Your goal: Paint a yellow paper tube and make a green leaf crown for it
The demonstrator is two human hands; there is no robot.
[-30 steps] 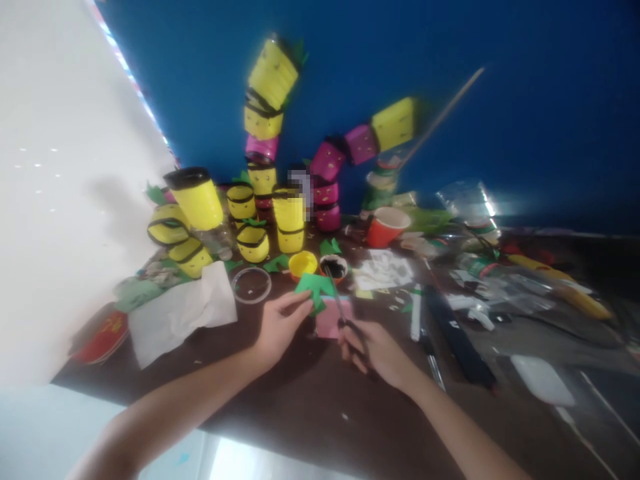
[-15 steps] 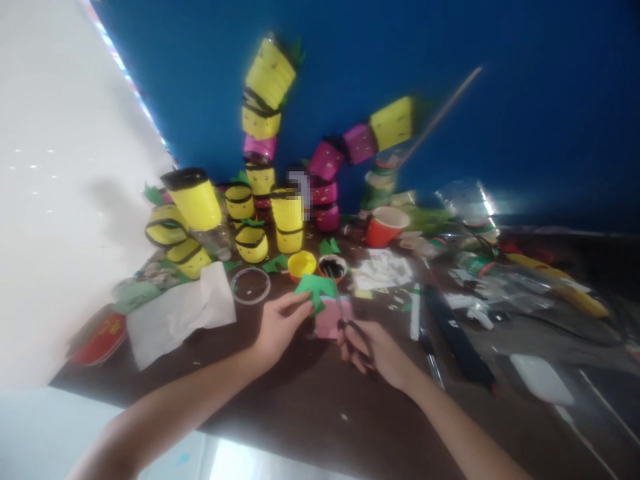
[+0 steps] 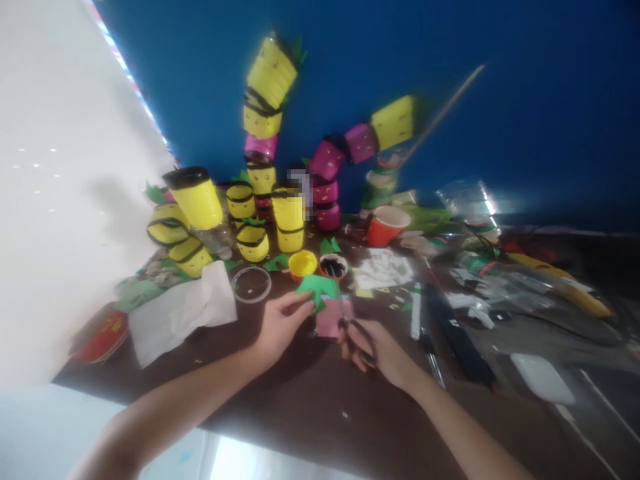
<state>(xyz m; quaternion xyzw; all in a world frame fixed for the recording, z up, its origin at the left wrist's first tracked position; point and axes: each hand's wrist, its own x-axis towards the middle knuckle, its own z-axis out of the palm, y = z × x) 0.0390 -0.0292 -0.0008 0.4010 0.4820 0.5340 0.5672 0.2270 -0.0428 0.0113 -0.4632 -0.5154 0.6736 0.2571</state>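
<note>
Green paper (image 3: pixel 316 285) is pinched between the fingers of my left hand (image 3: pixel 284 325); one edge of it looks cut into points. My right hand (image 3: pixel 373 347) is closed round the black handles of a pair of scissors (image 3: pixel 363 337). Their blades point away from me, beside the right edge of the green paper; blur hides whether they touch it. Below the paper lies a pink square of paper (image 3: pixel 334 319) on the dark table (image 3: pixel 280 413). Just beyond are a small yellow paint pot (image 3: pixel 303 265) and a pot of black paint (image 3: pixel 333 267).
Yellow cups with black rims (image 3: pixel 194 200) crowd the back left. Stacked yellow and magenta cups (image 3: pixel 327 160) rise against the blue wall. A red cup (image 3: pixel 387 225), crumpled tissue (image 3: pixel 384 268), a black bar (image 3: pixel 457 333) and plastic bottles (image 3: pixel 505 280) lie to the right. White paper (image 3: pixel 183 313) lies left.
Both hands hold nearly the same position, with the green paper and scissors still in them. The whole view has shifted very slightly.
</note>
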